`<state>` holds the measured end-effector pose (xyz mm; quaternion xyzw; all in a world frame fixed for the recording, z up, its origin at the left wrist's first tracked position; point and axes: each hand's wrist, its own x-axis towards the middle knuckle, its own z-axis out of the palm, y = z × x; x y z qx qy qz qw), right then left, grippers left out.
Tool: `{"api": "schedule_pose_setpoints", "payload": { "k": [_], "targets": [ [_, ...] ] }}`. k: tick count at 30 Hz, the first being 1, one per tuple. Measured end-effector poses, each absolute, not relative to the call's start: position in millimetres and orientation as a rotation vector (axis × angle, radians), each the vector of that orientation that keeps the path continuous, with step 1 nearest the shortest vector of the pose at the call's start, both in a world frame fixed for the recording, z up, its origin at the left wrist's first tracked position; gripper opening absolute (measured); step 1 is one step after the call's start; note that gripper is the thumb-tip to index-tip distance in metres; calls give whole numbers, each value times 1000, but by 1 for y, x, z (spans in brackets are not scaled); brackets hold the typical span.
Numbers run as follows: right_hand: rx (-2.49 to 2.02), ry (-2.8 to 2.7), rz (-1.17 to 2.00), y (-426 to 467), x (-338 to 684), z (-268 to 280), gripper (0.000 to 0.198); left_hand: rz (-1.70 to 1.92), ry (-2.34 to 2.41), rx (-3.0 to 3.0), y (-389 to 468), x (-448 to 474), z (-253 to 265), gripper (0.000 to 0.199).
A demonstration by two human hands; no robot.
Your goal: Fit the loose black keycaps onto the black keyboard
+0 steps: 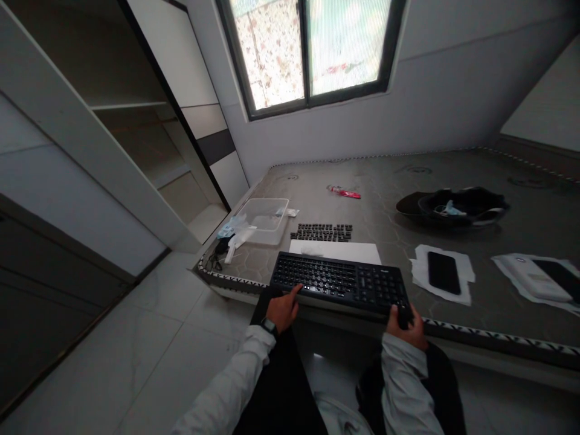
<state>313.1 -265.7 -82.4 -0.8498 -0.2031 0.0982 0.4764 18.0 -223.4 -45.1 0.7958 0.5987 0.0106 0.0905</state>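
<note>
A black full-size keyboard lies tilted along the front edge of the mattress, above my knees. My right hand grips its lower right corner, thumb on top and fingers curled around the edge. At the lower left part of the keyboard, my left hand points with the index finger, its tip touching the bottom row. The other left fingers are bent, with nothing visible in them. Beyond the keyboard, small black keycaps lie in several rows. A white sheet or board sits between them and the keyboard, partly covered by it.
On the mattress, a clear plastic box stands left beside crumpled wrapping. A red-handled tool lies farther back. At right are a black cap, a dark phone on white paper, and a white box.
</note>
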Motion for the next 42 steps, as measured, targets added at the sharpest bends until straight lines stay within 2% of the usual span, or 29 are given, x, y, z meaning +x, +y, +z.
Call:
{"api": "schedule_pose_setpoints", "payload": {
  "k": [42],
  "targets": [
    [-2047, -489, 262, -267, 312, -78, 62, 18, 1775, 2337, -223, 16, -43, 60]
  ]
}}
